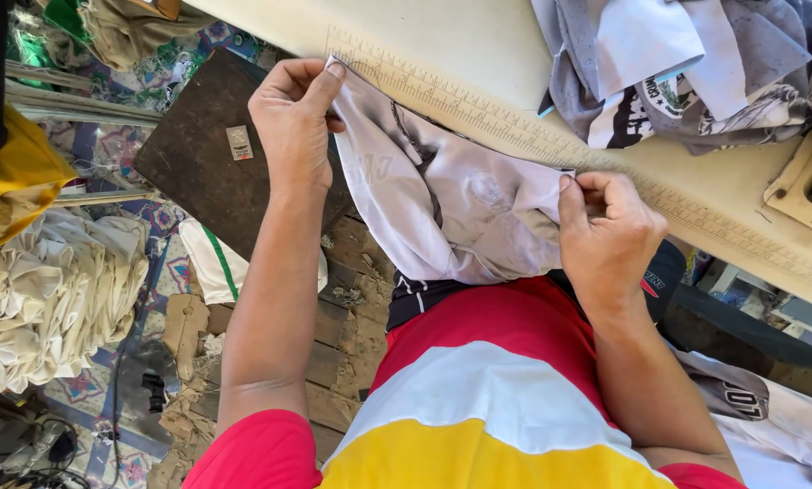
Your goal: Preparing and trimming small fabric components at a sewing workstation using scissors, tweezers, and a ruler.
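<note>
A pale lilac-white piece of printed fabric is stretched between my two hands along the ruled edge of a cream table. My left hand pinches the cloth's left corner between thumb and fingers at the table edge. Farther right, my right hand pinches the cloth's other end against the ruler marks. The rest of the cloth hangs down toward my lap, over my red, white and yellow shirt.
A heap of grey and white printed garments lies on the table at the upper right. A dark board sits below left, a bundle of cream cloth on the patterned floor, yellow fabric at far left, and a white garment at right.
</note>
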